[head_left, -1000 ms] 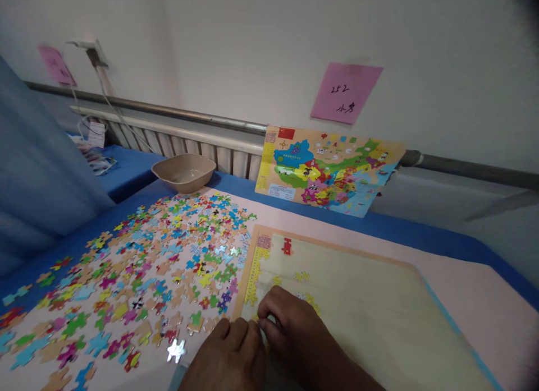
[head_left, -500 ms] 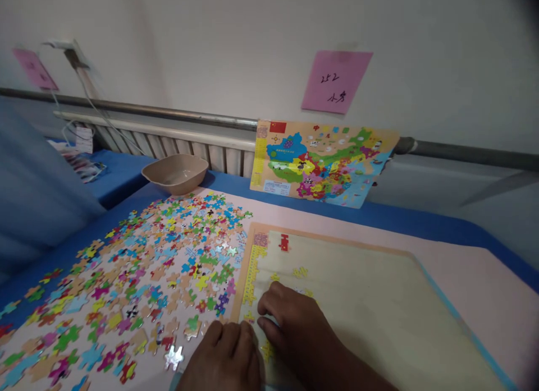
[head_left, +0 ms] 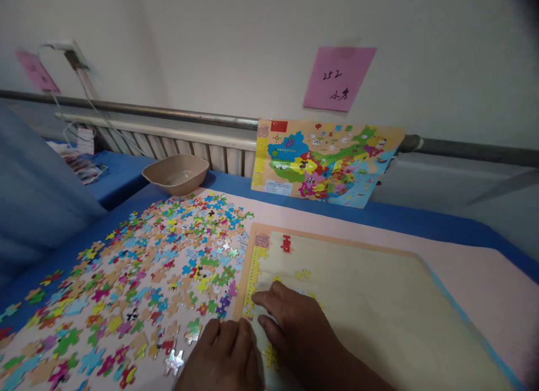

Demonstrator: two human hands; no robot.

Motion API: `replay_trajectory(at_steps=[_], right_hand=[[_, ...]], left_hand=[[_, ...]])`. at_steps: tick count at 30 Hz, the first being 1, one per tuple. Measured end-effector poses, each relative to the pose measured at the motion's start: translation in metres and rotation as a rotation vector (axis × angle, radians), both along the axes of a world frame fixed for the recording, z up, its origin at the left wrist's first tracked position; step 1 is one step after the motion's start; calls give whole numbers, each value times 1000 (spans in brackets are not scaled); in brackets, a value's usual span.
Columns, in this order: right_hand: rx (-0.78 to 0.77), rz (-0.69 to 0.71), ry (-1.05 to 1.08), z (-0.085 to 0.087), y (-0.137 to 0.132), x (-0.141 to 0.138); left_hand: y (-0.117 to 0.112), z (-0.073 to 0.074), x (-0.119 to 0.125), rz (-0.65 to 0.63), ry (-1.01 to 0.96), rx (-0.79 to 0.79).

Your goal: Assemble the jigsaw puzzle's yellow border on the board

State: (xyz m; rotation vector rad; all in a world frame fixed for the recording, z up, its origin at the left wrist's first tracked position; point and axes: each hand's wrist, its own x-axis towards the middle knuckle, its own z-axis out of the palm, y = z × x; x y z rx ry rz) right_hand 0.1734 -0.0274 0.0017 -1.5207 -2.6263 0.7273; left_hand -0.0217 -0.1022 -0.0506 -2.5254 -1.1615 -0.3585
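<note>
A puzzle board lies in front of me, with a tan and blue frame. Down its left side runs a joined strip of yellow puzzle pieces. The index finger of my right hand is stretched out onto this strip, its thumb apart below. My left hand rests by the board's lower left edge, fingers curled and close together; what lies under them is hidden. Loose yellow pieces and a red piece pair lie on the board. Another yellow piece sits beneath my right wrist.
Many loose colourful puzzle pieces spread over the pale sheet at left. Behind them stands a beige bowl. A printed map picture leans against the rail at the back. Pink paper notes hang on the wall.
My right index finger has straightened and moved left onto the yellow strip; before, it was bent near the thumb. My left hand has stayed in place. The view has shifted slightly.
</note>
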Motion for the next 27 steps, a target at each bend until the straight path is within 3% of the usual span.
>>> replay_trajectory(at_steps=[8,27], right_hand=[[0,34,-107,6,2,-2],[28,23,-68,1,3,-2]], left_hand=[[1,-4,0,13,5,5],[1,2,4,49,8,102]])
